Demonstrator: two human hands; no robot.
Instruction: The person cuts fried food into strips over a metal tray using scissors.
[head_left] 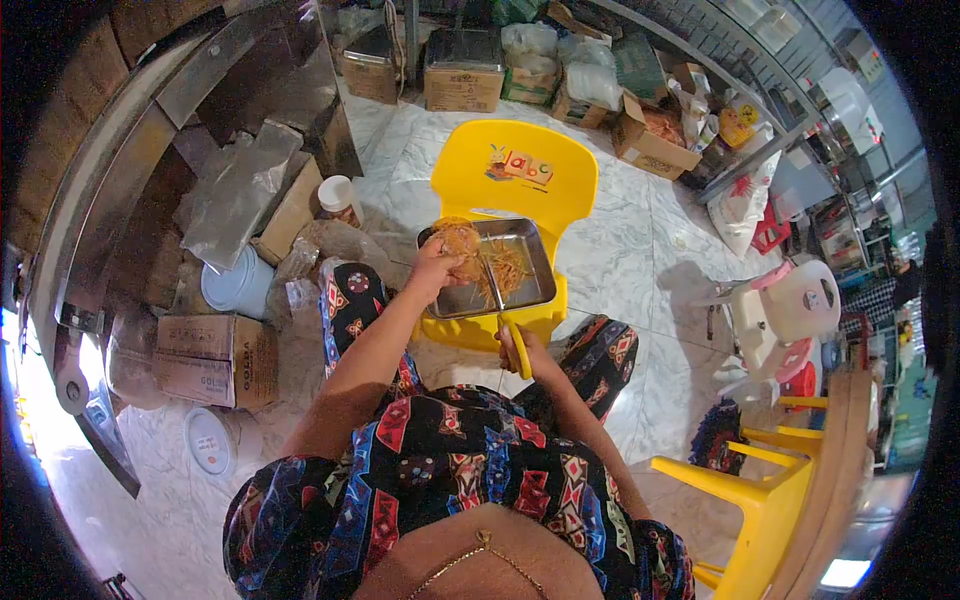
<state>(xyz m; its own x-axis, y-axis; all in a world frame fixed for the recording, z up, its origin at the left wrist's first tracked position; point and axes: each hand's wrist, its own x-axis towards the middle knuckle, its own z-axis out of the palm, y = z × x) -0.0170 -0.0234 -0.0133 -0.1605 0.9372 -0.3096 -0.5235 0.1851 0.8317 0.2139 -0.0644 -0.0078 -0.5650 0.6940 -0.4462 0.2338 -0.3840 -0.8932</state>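
My left hand (435,270) is closed on a flat orange-brown piece of food (458,238), its exact kind unclear, over the left side of a metal tray (535,290). In my right hand (528,355) is a pair of scissors (517,345) with yellow handles. The blades point away from me and reach over the tray beside the food; how far apart they are is hard to make out. Thin orange-brown strips (510,268) lie in the tray. Under it stands a small yellow chair (515,160) with a printed backrest.
Cardboard boxes (462,88) and bags line the back wall. To the left are a lidded jar (340,198), a blue-lidded tub (237,285), a carton (217,358) and a white bucket (222,440). A white-and-pink chair (785,310) and a yellow stool (755,500) stand on the right.
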